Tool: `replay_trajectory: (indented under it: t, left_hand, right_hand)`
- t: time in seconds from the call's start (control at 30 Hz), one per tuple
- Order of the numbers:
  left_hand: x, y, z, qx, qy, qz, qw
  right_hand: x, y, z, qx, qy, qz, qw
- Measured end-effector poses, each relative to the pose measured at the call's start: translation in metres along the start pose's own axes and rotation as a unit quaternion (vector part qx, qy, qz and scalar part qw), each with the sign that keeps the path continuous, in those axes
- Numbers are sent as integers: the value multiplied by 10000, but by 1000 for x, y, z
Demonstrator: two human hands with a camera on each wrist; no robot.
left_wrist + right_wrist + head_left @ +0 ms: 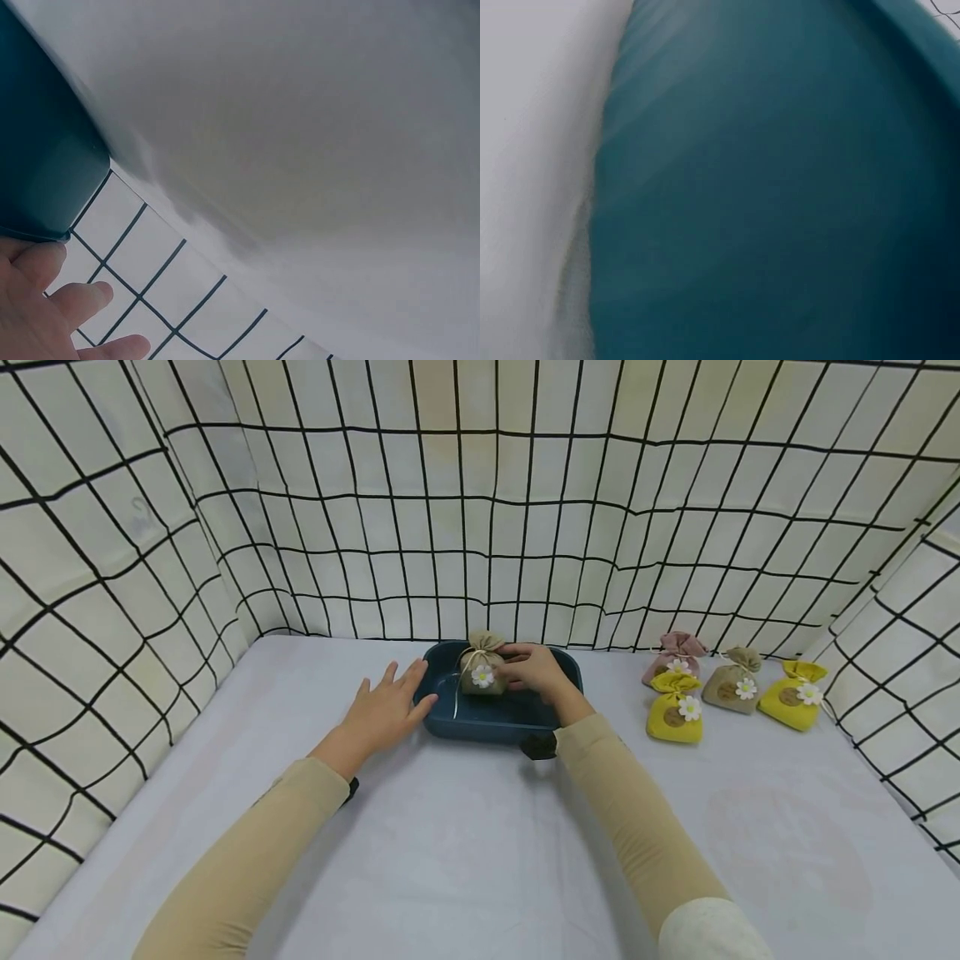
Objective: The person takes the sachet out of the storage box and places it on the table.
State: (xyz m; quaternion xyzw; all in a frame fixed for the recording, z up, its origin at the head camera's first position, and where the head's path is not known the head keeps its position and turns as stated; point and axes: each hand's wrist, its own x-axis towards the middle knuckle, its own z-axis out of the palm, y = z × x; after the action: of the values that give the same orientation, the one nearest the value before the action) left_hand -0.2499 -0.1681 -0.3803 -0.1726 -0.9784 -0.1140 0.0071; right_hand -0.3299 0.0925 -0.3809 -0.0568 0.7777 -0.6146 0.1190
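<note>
A beige drawstring pouch (482, 660) with a white daisy sits upright inside a dark blue bin (483, 732), toward its left half. My right hand (534, 670) reaches over the bin and grips the pouch from its right side. At the bin's left end, my left hand (384, 714) has its fingers spread, with the fingertips right at the rim. The left wrist view shows the fingers (79, 300) loosely extended below the bin's edge. Only the bin's outer wall (742, 187) fills the right wrist view; the right hand is hidden there.
To the right on the white table (450, 860) lie a pink pouch (678, 645), a yellow pouch (673, 720), another beige pouch (731, 687) and another yellow pouch (787, 703). Black grid netting (491, 497) over white walls surrounds the table's back and sides.
</note>
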Motion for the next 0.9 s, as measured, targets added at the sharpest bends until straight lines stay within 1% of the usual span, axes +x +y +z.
replay_trajectory:
  t: [0.33, 0.6, 0.9]
  left_hand:
    - [1, 0, 2, 53, 38, 0, 10000]
    - [1, -1, 2, 82, 47, 6, 10000]
    - [2, 1, 2, 140, 8, -27, 9999]
  right_hand:
    - [-7, -7, -12, 86, -112, 45, 9999]
    - [-17, -15, -21, 169, -138, -38, 9998]
    - [-30, -20, -35, 39, -241, -90, 9997]
